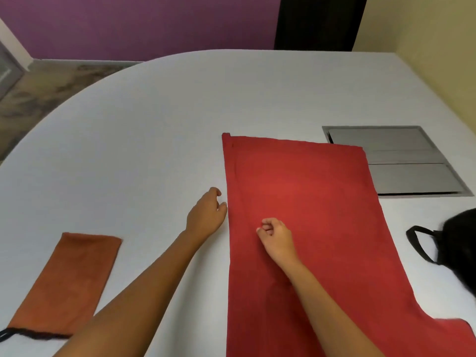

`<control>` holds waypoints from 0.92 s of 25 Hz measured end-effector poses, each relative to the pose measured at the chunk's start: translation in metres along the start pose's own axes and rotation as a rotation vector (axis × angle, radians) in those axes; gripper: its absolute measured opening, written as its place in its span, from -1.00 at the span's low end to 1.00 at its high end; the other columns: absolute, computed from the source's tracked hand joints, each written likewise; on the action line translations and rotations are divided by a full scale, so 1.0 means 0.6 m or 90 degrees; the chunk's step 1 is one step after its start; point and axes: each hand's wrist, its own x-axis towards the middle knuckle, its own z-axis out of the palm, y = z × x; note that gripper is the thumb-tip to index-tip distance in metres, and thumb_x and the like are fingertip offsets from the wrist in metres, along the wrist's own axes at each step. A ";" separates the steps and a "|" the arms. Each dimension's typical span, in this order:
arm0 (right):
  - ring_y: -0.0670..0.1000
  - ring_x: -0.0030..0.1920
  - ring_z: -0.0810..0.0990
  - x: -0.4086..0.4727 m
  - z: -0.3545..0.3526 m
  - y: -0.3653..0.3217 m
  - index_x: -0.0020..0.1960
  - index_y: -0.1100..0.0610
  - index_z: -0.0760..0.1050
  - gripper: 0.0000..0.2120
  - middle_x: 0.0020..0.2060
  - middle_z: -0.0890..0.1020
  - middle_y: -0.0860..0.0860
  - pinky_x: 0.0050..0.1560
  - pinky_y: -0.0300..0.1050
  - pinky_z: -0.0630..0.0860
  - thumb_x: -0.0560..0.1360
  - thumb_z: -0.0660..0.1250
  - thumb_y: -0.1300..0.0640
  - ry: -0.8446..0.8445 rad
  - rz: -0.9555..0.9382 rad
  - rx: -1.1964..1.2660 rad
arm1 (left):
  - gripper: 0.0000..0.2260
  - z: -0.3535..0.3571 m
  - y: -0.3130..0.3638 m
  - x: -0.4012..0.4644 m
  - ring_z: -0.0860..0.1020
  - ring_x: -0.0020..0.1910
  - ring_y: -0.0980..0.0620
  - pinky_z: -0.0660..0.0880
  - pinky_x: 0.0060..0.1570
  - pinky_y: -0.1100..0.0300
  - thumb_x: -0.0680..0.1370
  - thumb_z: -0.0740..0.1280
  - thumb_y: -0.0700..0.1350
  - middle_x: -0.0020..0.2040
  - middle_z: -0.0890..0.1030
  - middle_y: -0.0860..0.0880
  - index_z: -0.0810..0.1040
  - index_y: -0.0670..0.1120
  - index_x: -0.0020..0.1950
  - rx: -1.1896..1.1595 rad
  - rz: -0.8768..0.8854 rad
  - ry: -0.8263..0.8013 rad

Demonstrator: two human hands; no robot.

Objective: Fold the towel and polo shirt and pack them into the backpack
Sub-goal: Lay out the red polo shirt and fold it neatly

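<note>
The red polo shirt (309,202) lies flat on the white table (154,124), folded into a long strip with one sleeve sticking out at the near right. My left hand (206,215) is at the shirt's left edge, fingers loosely curled, with no cloth lifted. My right hand (277,235) hovers just over the shirt's left part, fingers curled inward and holding nothing. The orange towel (69,282) lies folded into a narrow rectangle at the near left. The black backpack (458,240) sits at the right edge, partly out of view, its strap loop toward the shirt.
A grey metal cable hatch (401,166) is set into the table behind the shirt's far right corner. A dark cord (5,334) lies at the towel's near end. The table's curved edge runs along the left, with floor beyond it.
</note>
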 end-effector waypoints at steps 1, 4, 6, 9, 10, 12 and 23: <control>0.04 -0.16 0.57 0.023 0.009 -0.009 0.10 0.22 0.55 -0.79 -0.13 0.58 0.06 0.09 -0.04 0.51 0.47 0.36 0.22 -0.010 -0.002 0.015 | -0.65 0.004 0.004 0.039 0.56 -0.01 -0.02 0.51 -0.07 0.11 0.60 0.21 -0.01 0.13 0.55 -0.08 0.34 -0.10 0.34 0.016 0.004 -0.017; 0.04 -0.15 0.63 0.088 0.034 -0.028 0.08 0.20 0.57 -0.82 -0.18 0.63 0.05 0.02 -0.08 0.55 0.51 0.32 0.20 -0.014 0.004 0.065 | -0.58 0.023 0.011 0.160 0.50 0.11 -0.12 0.51 0.06 -0.02 0.59 0.21 0.04 0.25 0.43 -0.15 0.29 -0.12 0.38 0.059 0.029 -0.044; 0.04 -0.18 0.66 0.120 0.050 -0.039 0.04 0.17 0.58 -0.85 -0.23 0.66 0.03 -0.02 0.02 0.58 0.52 0.31 0.15 -0.009 0.009 0.096 | -0.56 0.037 0.013 0.229 0.45 0.14 -0.16 0.48 0.04 -0.03 0.58 0.20 0.08 0.26 0.39 -0.16 0.28 -0.13 0.37 0.092 0.028 -0.035; -0.08 -0.29 0.57 0.148 0.067 -0.052 0.04 0.15 0.58 -0.80 -0.42 0.55 -0.13 -0.13 -0.19 0.51 0.54 0.31 0.05 -0.026 -0.013 0.050 | -0.50 0.056 0.017 0.309 0.41 0.20 -0.18 0.45 0.00 -0.03 0.55 0.21 0.17 0.25 0.36 -0.15 0.32 -0.15 0.33 0.150 -0.019 0.002; -0.10 -0.33 0.53 0.152 0.070 -0.057 0.07 0.13 0.57 -0.77 -0.46 0.50 -0.13 -0.21 -0.22 0.44 0.53 0.31 0.00 -0.031 -0.028 0.021 | -0.48 0.060 0.016 0.329 0.43 0.18 -0.18 0.44 -0.04 -0.01 0.53 0.23 0.19 0.23 0.37 -0.14 0.34 -0.16 0.31 0.154 -0.041 0.022; -0.08 -0.33 0.52 0.154 0.076 -0.066 0.09 0.05 0.52 -0.74 -0.46 0.48 -0.10 -0.26 -0.18 0.38 0.50 0.31 -0.09 -0.051 -0.045 -0.034 | -0.47 0.065 0.012 0.360 0.49 0.09 -0.18 0.41 -0.14 0.03 0.50 0.28 0.19 0.16 0.41 -0.13 0.35 -0.18 0.25 0.138 -0.083 0.067; -0.11 -0.31 0.53 0.149 0.081 -0.098 -0.04 0.02 0.41 -0.70 -0.17 0.56 -0.06 -0.28 -0.29 0.51 0.35 0.45 0.25 -0.082 0.034 0.229 | -0.89 0.004 -0.008 0.420 0.31 -0.37 -0.04 0.25 -0.38 0.08 0.31 0.17 -0.13 -0.42 0.33 -0.07 0.27 -0.08 -0.40 -0.357 -0.157 0.102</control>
